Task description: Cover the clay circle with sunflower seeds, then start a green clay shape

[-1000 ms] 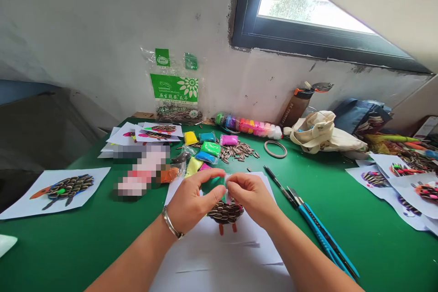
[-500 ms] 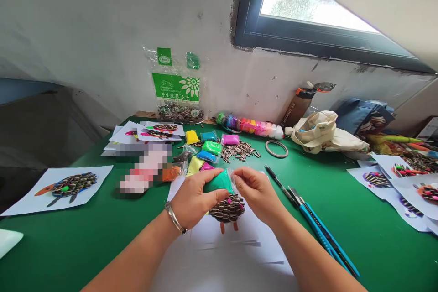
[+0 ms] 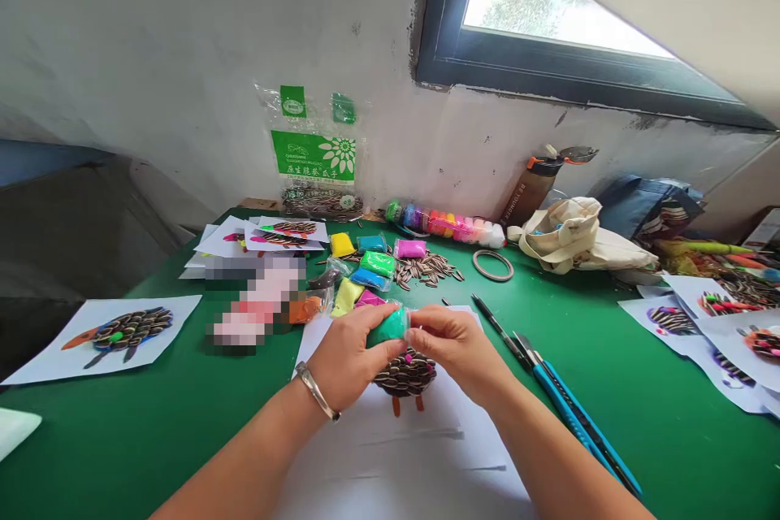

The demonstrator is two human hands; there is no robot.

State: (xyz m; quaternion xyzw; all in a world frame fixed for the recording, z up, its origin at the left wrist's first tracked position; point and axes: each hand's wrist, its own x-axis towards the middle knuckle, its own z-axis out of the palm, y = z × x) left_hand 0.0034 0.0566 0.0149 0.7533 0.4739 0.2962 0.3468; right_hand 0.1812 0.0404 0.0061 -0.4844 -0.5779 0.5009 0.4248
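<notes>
While the left hand [image 3: 348, 357] is clamping a teal clay packet [image 3: 387, 327], the right hand [image 3: 452, 348] is apparently pinching its half-hidden end; gentle pressure should be suiting it.

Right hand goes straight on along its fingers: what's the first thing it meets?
The right hand would meet the teal packet first; it seems to be pinching that packet's right end. Past that, the left hand looks next in line, though depth is unclear.

Daylight from upper-right window [image 3: 542, 10], overexposed; far left dim; pixelation left of centre.
</notes>
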